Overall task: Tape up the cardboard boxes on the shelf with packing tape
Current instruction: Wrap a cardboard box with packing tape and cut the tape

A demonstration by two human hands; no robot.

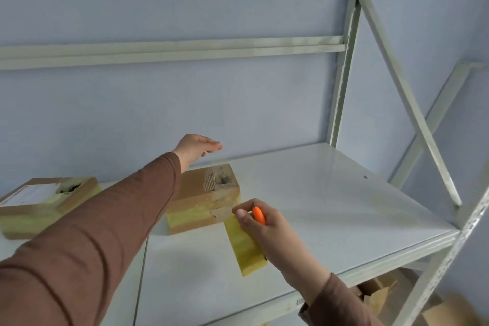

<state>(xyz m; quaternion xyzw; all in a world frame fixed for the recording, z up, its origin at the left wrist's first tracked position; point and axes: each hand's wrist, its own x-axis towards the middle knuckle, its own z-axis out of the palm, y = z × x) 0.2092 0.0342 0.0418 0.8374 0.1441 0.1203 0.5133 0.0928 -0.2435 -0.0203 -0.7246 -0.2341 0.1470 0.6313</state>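
Now you're mid-wrap on the middle box, tape strip out and ready to cut.
Your right hand [260, 222] grips the orange cutter [258, 215] on the yellow tape [244, 246] hanging off the cardboard box [205, 198] at 6 o'clock on the shelf [330, 206]; left hand [197, 148] hovers with relaxed fingers past the box at 12; judged next: sever, press end down; a taped second box [45, 202] sits at 9; more cardboard [375, 295] lies below.

Pale grey metal shelf [330, 193], smooth-surfaced, carries two taped cardboard boxes directly on it: one box [45, 201] at the left edge, a second box [206, 198] near the middle, standing apart.
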